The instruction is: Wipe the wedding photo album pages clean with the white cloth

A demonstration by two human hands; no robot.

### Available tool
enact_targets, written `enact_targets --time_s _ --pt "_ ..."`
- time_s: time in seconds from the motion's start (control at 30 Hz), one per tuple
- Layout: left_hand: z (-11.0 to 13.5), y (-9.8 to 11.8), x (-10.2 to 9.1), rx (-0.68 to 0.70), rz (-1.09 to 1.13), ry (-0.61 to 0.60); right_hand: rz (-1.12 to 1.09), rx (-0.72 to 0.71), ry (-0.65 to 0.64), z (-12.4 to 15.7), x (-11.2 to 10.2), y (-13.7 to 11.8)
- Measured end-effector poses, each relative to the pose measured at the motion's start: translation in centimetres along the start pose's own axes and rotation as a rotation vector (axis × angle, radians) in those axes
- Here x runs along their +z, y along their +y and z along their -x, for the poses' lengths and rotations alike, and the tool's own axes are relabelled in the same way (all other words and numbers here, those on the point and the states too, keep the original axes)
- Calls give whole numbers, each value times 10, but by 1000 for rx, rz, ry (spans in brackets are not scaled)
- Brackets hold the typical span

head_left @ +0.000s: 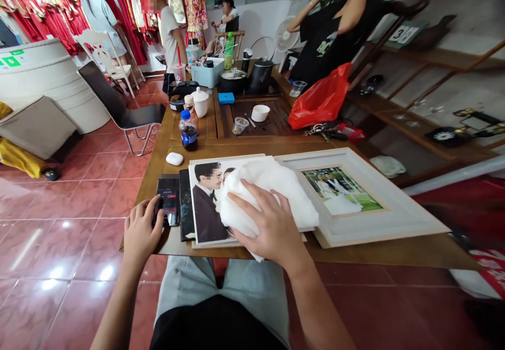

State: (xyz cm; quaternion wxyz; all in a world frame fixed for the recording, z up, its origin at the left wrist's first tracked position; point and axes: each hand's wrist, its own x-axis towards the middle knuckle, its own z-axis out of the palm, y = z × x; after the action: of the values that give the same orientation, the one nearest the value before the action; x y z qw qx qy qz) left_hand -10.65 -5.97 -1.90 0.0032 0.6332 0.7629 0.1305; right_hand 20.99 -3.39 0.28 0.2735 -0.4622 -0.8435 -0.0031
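Note:
A printed wedding photo (203, 208) lies flat on the wooden table (374, 253) in front of me. My right hand (268, 224) lies on a white cloth (276, 187), fingers spread, pressing it against the photo. At the table's left edge my left hand (140, 232) curls its fingers round a dark phone (169, 198). Beside the photo on the right lies a white picture frame (394, 203) with another wedding picture in it.
A white earbud case (174, 158), a cola bottle (188, 129), cups, a kettle (260, 75) and a red plastic bag (321, 100) stand farther back. A black chair (118, 108) is on the left. Several people are at the far end; wooden shelves line the right.

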Motion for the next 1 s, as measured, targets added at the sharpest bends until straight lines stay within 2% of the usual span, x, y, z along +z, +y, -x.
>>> enact_targets --time_s 0.13,0.23,0.3,0.4,0.53,0.6,0.77,1.0 --pt "-4 3 -1 -4 -1 -4 4 3 -1 0 1 0" --pt "-15 17 -12 5 37 116 11 -1 -4 0 1 0" --pt "-28 36 -21 64 77 208 14 -2 -10 0 1 0" --pt "-54 76 -26 251 89 200 17 3 -15 -1 1 1" --pt "-88 126 -10 478 46 99 32 6 -13 -1 1 -1" --pt "-98 139 2 502 28 55 44 3 -9 -1 1 -2" --pt "-105 139 20 520 36 13 81 9 3 9 -5 8" --pt "-102 139 17 479 97 -6 222 146 80 30 -18 34"
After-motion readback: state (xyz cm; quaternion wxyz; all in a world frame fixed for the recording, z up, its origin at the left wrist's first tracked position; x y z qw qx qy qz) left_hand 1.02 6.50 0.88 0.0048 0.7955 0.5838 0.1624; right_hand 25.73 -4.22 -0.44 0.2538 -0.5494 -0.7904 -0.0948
